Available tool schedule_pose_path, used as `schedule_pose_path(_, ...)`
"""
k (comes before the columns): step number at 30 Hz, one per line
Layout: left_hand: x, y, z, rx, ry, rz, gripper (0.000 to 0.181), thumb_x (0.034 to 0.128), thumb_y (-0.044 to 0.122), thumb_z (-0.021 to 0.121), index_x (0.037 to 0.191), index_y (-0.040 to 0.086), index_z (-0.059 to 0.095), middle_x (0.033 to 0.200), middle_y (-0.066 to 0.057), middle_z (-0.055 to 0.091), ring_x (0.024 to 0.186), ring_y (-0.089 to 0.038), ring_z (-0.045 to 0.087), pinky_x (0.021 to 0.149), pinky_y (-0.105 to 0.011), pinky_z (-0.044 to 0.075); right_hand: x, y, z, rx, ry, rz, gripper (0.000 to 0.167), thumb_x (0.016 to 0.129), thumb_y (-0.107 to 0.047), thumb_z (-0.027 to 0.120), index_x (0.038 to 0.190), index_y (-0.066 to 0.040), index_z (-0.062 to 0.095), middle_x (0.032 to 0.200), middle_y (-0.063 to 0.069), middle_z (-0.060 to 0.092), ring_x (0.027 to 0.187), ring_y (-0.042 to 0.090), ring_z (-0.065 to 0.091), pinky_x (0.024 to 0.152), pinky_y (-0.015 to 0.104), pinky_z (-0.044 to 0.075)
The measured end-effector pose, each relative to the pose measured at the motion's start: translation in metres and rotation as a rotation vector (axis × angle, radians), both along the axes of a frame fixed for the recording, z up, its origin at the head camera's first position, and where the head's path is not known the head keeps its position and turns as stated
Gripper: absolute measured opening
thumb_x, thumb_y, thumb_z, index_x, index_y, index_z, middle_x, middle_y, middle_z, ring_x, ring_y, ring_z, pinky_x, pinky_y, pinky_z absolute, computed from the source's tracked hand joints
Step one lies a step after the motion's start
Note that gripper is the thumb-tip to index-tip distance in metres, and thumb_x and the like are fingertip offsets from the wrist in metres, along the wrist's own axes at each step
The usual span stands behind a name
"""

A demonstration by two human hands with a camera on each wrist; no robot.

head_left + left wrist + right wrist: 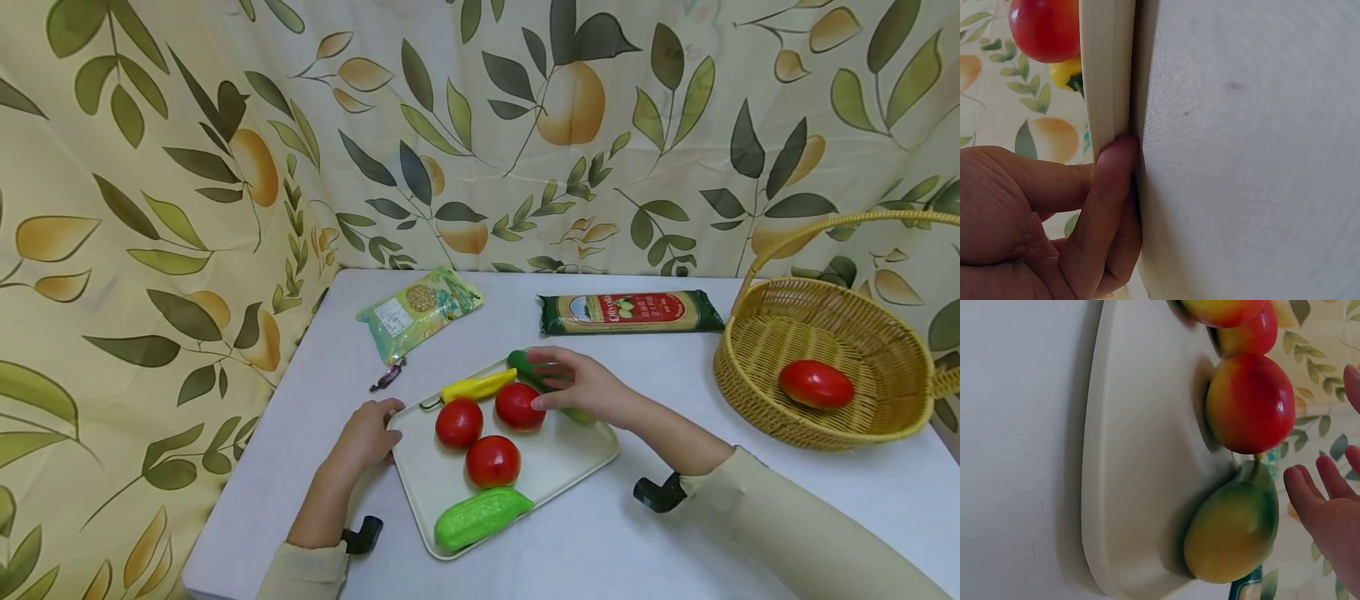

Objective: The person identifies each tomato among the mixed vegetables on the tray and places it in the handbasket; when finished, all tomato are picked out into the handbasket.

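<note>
My left hand [367, 435] grips the left edge of a cream tray [420, 492], its thumb at the rim and curled fingers against the edge in the left wrist view. Over the tray's far right side hovers my right hand [585, 387], fingers spread, holding nothing. Beneath it lies a green-and-yellow, papaya-like fruit [1232, 528], partly hidden from the head view. Three round red fruits [492, 462] sit mid-tray; the right wrist view shows yellow on their sides. A yellow chili pepper [480, 386] lies behind them, and a bumpy light-green gourd [480, 518] at the near edge.
A wicker basket [731, 375] with a tall handle stands at right, holding a red oval item [816, 384]. Behind the tray lie a green-yellow packet [423, 310], a spaghetti pack [630, 312] and a purple wrapped candy [388, 375]. A patterned curtain [480, 167] backs the table.
</note>
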State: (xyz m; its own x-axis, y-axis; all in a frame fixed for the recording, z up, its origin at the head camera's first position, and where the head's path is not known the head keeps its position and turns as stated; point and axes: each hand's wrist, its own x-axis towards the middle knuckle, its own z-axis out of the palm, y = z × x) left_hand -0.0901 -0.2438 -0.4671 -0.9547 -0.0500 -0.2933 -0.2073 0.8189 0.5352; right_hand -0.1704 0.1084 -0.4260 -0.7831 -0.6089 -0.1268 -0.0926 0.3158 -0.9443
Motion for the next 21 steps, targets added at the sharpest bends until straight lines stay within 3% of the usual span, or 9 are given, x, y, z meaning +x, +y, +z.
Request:
schedule_pose_path(5,0.000,0.000,0.000,0.001,0.002,-0.009,0.040,0.0896,0.003,0.070,0.129,0.007,0.064,0.098,-0.013,0.060,0.076,-0.022,0.056,0.068,-0.036,0.048,0.005,-0.005,0.000,0.062,0.064,0.002,0.073,0.084,-0.012,0.082,0.147,-0.005,0.047,0.149,0.016,0.046,0.134,0.039,0.048,0.105,0.047,0.043)
schedule_pose_path(10,0.000,-0.001,-0.001,-0.006,0.005,-0.016,0.040,0.0897,0.003,0.070,0.129,0.007,0.064,0.099,-0.013,0.060,0.080,-0.023,0.056,0.071,-0.037,0.048,0.011,-0.012,0.000,0.137,0.186,0.043,0.072,0.081,-0.013,0.084,0.144,-0.008,0.051,0.147,0.014,0.049,0.134,0.037,0.047,0.104,0.049,0.044)
schedule_pose_path(21,0.000,0.000,-0.002,0.015,-0.001,-0.005,0.041,0.0902,0.003,0.069,0.131,0.007,0.063,0.098,-0.013,0.059,0.069,-0.020,0.057,0.064,-0.033,0.046,0.020,-0.018,0.000,0.206,0.349,0.116,0.072,0.080,-0.013,0.086,0.144,-0.010,0.053,0.143,0.009,0.053,0.129,0.034,0.049,0.097,0.048,0.050)
